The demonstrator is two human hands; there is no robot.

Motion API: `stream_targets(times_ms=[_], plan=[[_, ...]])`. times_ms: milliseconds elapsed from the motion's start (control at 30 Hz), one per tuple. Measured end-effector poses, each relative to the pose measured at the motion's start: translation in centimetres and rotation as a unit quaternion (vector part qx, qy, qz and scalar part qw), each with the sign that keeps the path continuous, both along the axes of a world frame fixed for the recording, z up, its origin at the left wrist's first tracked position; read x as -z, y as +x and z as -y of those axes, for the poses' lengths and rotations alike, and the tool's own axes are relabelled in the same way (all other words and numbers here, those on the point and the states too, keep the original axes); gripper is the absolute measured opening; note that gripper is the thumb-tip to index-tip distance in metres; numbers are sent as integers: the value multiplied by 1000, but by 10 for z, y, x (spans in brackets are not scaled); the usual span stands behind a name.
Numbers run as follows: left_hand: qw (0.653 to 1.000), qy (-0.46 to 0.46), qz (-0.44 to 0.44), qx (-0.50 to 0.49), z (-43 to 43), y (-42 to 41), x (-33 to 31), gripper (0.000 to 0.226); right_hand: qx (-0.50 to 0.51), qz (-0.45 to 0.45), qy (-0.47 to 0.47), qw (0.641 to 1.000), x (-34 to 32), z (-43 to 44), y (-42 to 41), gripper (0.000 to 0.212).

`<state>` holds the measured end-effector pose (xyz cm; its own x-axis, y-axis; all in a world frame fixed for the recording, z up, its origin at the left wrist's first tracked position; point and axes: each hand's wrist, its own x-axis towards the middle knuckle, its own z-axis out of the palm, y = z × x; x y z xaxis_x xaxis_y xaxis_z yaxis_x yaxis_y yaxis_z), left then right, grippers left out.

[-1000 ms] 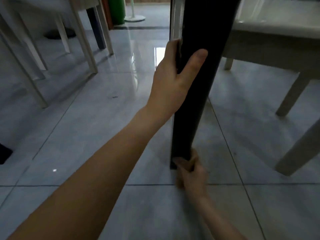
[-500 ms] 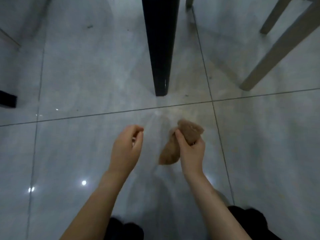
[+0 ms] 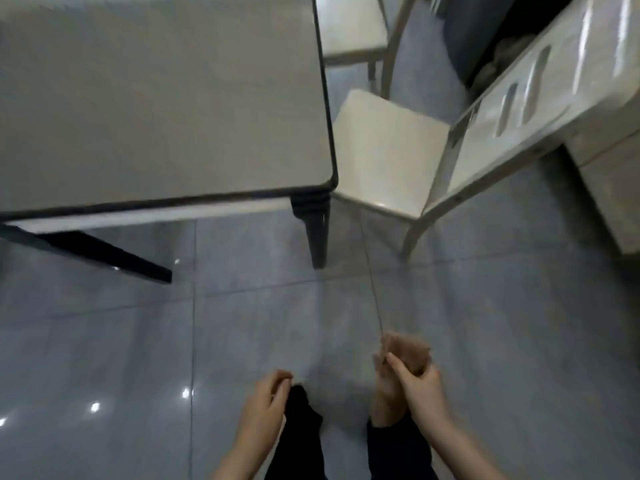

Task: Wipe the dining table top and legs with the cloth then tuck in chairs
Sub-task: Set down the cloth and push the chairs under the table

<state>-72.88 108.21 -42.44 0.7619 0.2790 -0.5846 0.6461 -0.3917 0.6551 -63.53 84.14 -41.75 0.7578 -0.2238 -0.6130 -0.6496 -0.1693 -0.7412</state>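
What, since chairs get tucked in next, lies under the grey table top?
Near the edge, a black tapered corner leg, a second slanting black leg and grey floor tiles show beneath the grey glossy table top. The top covers everything farther in.

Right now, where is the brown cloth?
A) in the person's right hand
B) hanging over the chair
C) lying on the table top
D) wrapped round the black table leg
A: the right hand grips the bunched brown cloth, with the fingers curled round it.
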Motion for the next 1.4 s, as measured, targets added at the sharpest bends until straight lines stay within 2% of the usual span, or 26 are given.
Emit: stream_targets(times_ms=[133, 233, 333, 400, 467, 533, 667, 800, 867, 933, 1067, 1267, 1400], plan=[[993, 37, 104, 29, -32, 17, -111, 19, 7, 69, 23, 997, -120, 7, 0, 13], [988, 24, 149, 19, -54, 29, -164, 17, 38, 97, 42, 994, -165, 9, -2, 15], [983, 14, 185, -5, -75, 40, -181, 17, 78, 106, 96, 987, -179, 5, 0, 17], [982, 13, 191, -3, -87, 45, -179, 17, 120, 91, 144, 978, -175, -2, 7, 26], [981, 27, 191, 8, -93, 57, -175, 19, 146, 97, 158, 972, -177, -11, 23, 20], [981, 39, 190, 11, -95, 75, -173, 13, 145, 103, 157, 971, -175, -21, 48, 25], [983, 59, 174, -18, -98, 129, -163, 17, 100, 98, 124, 982, -166, -31, 116, 16], [982, 58, 154, -95, -105, 175, -153, 12, 35, 106, 89, 990, -150, -50, 206, 28], [981, 59, 129, -131, -107, 190, -151, 12, 6, 86, 91, 992, -150, -63, 250, 26], [979, 68, 100, -167, -106, 201, -156, 12, -44, 69, 85, 993, -153, -76, 290, 23], [963, 82, 72, -245, -102, 219, -167, 12, -170, 59, 72, 981, -157, -121, 355, 30], [949, 73, 57, -300, -111, 224, -167, 13, -243, -19, 185, 952, -157, -210, 393, 35], [955, 60, 45, -287, -138, 221, -152, 16, -294, -29, 133, 946, -141, -257, 390, 27]])
